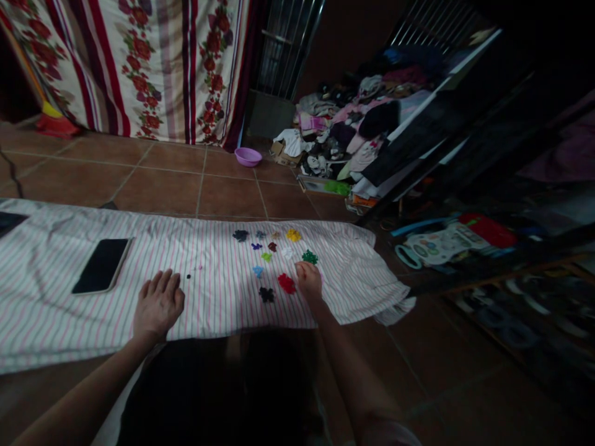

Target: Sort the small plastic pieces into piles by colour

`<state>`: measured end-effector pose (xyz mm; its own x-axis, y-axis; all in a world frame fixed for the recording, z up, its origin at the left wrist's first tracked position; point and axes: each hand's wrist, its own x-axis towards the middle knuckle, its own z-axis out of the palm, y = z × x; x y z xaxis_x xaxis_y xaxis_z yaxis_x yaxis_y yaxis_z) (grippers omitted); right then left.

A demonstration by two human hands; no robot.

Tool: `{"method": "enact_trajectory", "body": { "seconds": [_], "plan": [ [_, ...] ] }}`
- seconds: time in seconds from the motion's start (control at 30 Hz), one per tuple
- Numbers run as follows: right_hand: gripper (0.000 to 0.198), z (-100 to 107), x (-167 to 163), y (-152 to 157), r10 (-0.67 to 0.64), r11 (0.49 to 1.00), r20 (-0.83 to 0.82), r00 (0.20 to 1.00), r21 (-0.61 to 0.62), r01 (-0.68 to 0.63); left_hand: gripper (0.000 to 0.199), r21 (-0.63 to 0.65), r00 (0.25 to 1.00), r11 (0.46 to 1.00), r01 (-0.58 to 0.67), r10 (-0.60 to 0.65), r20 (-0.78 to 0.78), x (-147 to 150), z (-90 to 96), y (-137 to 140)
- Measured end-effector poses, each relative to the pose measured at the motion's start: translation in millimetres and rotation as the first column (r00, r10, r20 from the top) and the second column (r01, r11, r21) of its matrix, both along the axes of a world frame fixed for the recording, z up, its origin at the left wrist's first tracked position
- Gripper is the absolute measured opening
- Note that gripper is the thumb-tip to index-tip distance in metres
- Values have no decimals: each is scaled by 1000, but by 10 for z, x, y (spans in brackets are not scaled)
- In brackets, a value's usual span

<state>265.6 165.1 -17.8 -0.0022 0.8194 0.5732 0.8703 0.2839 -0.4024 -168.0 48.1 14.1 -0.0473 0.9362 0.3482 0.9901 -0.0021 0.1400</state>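
Observation:
My left hand (158,303) lies flat on the striped cloth with its fingers stretched out. Just beyond its fingertips are a small black piece (188,276) and a tiny pink piece (200,267). My right hand (308,280) is closed, its fingertips together between the red pile (286,284), the white pile (287,253) and the green pile (309,256). Whatever those fingers may hold is too small to see. Around them sit more little heaps of small pieces, including a yellow pile (293,235), a light blue pile (257,271) and a black pile (266,295).
A phone (102,266) rests on the striped cloth (218,310), left of the heaps. Beyond the cloth, a purple basin (248,157) stands on the tiled floor. Clothes (353,124) are heaped at the back right, and a dark rack rises on the right.

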Motion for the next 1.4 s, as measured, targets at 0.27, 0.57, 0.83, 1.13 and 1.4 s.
{"method": "enact_trajectory", "body": {
  "seconds": [0.27, 0.57, 0.83, 1.13, 1.4],
  "plan": [
    [30, 78, -188, 304, 55, 998, -33, 998, -15, -56, 46, 33, 999, 999, -12, 11, 31, 7, -43, 2],
    [19, -38, -380, 774, -17, 999, -36, 999, -47, 15, 46, 18, 995, 1000, -8, 6, 101, 4, -42, 4],
    [11, -198, -411, 897, -46, 997, -36, 998, -65, 44, 46, 9, 998, 1000, -22, 22, 65, 2, -70, 11],
    [14, -207, -441, 807, -45, 998, -21, 999, -37, 44, 47, 9, 999, 1000, -19, 19, 46, 4, -49, 9],
    [16, -203, -427, 745, -2, 998, 46, 999, -63, 4, 46, 21, 997, 1000, -21, 19, 73, 5, -52, 9]
  ]
}}
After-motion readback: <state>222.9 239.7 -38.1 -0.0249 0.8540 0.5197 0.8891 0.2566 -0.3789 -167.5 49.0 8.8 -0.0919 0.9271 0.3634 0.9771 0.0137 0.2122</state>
